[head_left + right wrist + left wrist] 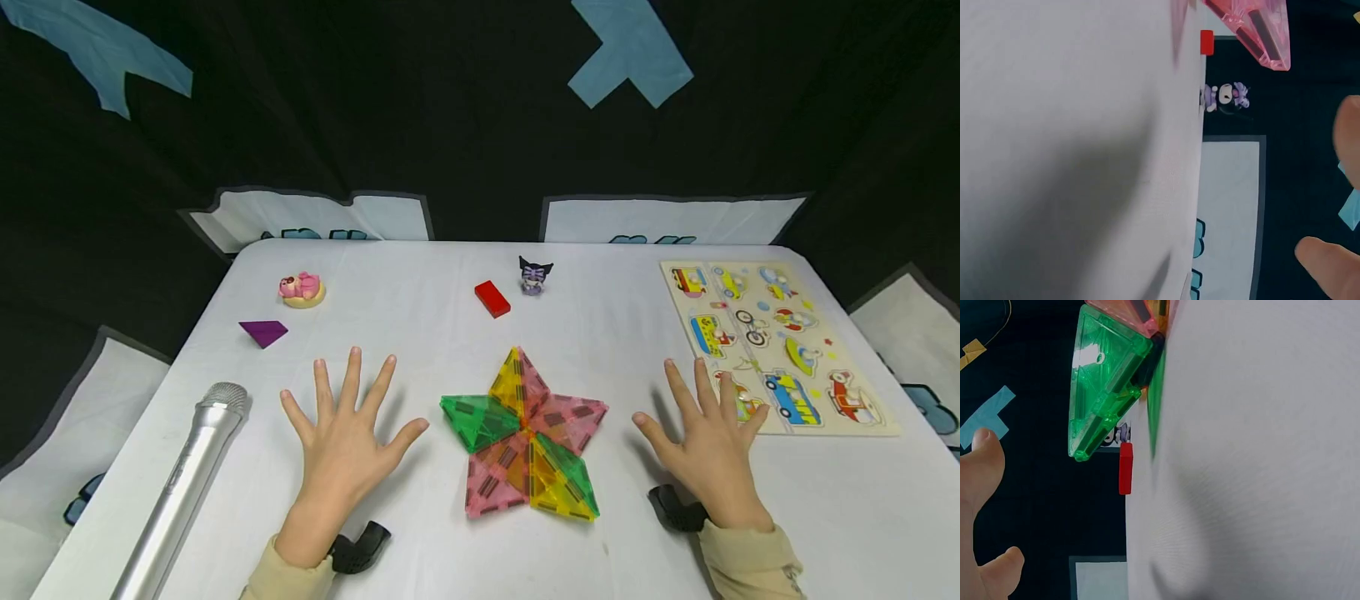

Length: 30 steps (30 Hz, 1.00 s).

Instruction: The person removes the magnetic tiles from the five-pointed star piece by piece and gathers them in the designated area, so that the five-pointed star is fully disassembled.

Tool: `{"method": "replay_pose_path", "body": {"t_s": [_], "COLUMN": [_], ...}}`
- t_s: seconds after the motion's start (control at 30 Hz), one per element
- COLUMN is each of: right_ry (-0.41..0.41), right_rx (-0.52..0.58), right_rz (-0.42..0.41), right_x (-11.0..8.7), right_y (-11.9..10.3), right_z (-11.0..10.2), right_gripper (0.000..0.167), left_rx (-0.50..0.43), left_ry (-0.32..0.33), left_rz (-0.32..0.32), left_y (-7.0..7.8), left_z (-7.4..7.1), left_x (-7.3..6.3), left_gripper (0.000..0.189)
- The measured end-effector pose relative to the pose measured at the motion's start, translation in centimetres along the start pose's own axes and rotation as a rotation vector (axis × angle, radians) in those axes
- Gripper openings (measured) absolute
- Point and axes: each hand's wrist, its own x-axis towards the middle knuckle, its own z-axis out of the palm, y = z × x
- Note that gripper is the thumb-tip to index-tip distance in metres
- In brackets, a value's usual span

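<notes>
Between the two hands lies a star of translucent magnetic tiles (558,421) in pink, yellow and green. My left hand (341,442) is spread, palm down, to the left of the star, its thumb pointing at the green point. On the other side my right hand (708,450) is spread too, its fingertips overlapping the lower left corner of a wooden picture puzzle (813,417) in the head view. Both hands hold nothing. In the left wrist view a green tile point (1107,381) rises from the table; in the right wrist view a pink one (1266,31) shows.
A silver microphone (187,483) lies at the left edge. Farther back are a purple triangular piece (263,332), a pink animal figure (302,289), a red block (492,298) and a small black-and-purple figurine (533,276). A black curtain (465,117) hangs behind the white table (405,292).
</notes>
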Motion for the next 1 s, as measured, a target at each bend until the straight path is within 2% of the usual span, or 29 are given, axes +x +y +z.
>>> {"method": "replay_pose_path", "body": {"t_s": [0.13,0.3,0.43,0.47,0.53,0.6,0.67,0.73,0.83,1.0], "right_ry": [-0.001,0.042,0.083,0.054,-0.079,-0.280,-0.504,-0.655,-0.764,-0.801], "right_rx": [0.005,0.033,0.182,0.257,0.438,0.582,0.698,0.767,0.881,1.027], "right_rz": [0.000,-0.017,-0.042,-0.045,-0.059,-0.065,-0.072,-0.101,-0.101,-0.110], "right_x": [0.0,0.1,-0.1,-0.2,-0.5,-0.8,-1.1,-1.4,-1.6,-1.6], "right_y": [0.1,0.0,-0.7,-1.0,-1.8,-2.7,-3.4,-4.0,-4.4,-4.3], "right_z": [0.0,0.0,-0.1,-0.2,-0.3,-0.2,-0.1,0.2,0.6,1.1], "right_gripper": [0.080,0.079,0.067,0.061,0.049,0.041,0.040,0.043,0.047,0.049], "left_rx": [-0.007,-0.031,-0.117,-0.147,-0.221,-0.287,-0.344,-0.388,-0.444,-0.508], "left_ry": [-0.003,-0.013,-0.063,-0.082,-0.135,-0.188,-0.230,-0.246,-0.253,-0.263], "left_rz": [0.002,0.026,0.088,0.113,0.166,0.209,0.226,0.222,0.192,0.148], "left_y": [0.0,0.2,1.6,2.1,3.2,4.2,4.9,5.4,5.7,6.3], "left_z": [0.1,0.4,1.0,1.2,1.7,2.3,2.9,3.3,3.7,4.2], "left_x": [0.0,0.0,-0.4,-0.6,-1.1,-1.5,-2.0,-2.2,-2.5,-2.6], "left_gripper": [0.081,0.084,0.090,0.092,0.096,0.102,0.107,0.111,0.109,0.098]}}
